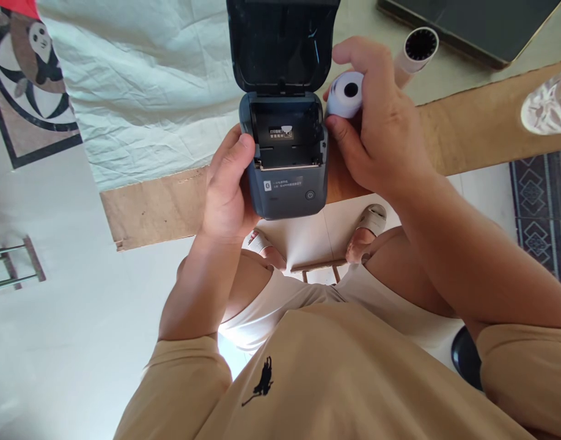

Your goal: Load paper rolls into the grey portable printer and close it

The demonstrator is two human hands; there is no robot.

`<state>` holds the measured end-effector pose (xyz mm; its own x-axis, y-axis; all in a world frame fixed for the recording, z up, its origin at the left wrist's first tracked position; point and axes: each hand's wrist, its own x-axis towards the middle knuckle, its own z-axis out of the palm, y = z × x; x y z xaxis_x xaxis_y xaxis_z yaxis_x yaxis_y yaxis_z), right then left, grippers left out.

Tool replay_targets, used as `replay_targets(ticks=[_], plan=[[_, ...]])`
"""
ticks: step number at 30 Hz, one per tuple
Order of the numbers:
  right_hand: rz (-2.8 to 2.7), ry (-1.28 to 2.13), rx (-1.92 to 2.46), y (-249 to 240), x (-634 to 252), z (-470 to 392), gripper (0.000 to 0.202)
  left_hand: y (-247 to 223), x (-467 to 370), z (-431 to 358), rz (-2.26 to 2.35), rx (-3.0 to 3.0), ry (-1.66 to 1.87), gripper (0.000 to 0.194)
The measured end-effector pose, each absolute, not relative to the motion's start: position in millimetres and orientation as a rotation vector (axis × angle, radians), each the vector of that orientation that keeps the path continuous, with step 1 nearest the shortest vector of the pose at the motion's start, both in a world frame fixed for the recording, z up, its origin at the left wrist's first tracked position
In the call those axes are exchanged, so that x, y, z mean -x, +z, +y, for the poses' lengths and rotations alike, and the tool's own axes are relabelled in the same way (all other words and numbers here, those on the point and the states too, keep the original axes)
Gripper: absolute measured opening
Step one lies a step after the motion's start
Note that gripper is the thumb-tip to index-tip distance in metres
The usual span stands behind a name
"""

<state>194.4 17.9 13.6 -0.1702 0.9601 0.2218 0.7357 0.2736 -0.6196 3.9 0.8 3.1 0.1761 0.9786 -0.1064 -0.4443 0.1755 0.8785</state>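
While the compact blue-grey plastic printer (287,205) is held upright in view above the near edge of a brown wooden table (156,211), its black hinged lid (280,49) is swung fully open away from the person's body. The printer's left side is gripped by the left hand (228,189), which is closed around it, with the thumb laid along the casing and the other fingers partly hidden. A small white roll with a dark hollow core (344,101) is clamped between the thumb and fingers of the right hand (388,128), just beside the printer's upper right corner; whether the casing is touched by the roll cannot be told. Inside the open bay, a small label with white print (281,132) is exposed, and the front is marked with a Bluetooth sign and a round power button (310,195). The left part of the table is covered by a wrinkled pale green cloth (147,91). Beyond the right hand, a white cylinder with a dark end (418,47) is seen near a flat black slab (482,24), and a clear, shiny object (549,107) is placed near the right edge.
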Motion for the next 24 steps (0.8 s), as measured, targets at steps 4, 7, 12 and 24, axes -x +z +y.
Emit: replay_targets(ticks=[4, 7, 12, 24], plan=[[-1.983, 0.489, 1.512, 9, -194, 21, 0.062, 4, -5, 0, 0.842, -0.845, 1.172, 0.024], [-2.019, 0.431, 1.577, 5, -194, 23, 0.058, 5, -4, 0, 0.826, -0.822, 1.176, 0.022], [-2.008, 0.326, 1.456, 3, -195, 20, 0.059, 4, -2, 0, 0.805, -0.828, 1.167, 0.024], [-1.979, -0.009, 1.025, 21, -214, 14, 0.029, 5, 0, 0, 0.769, -0.794, 1.177, 0.022]])
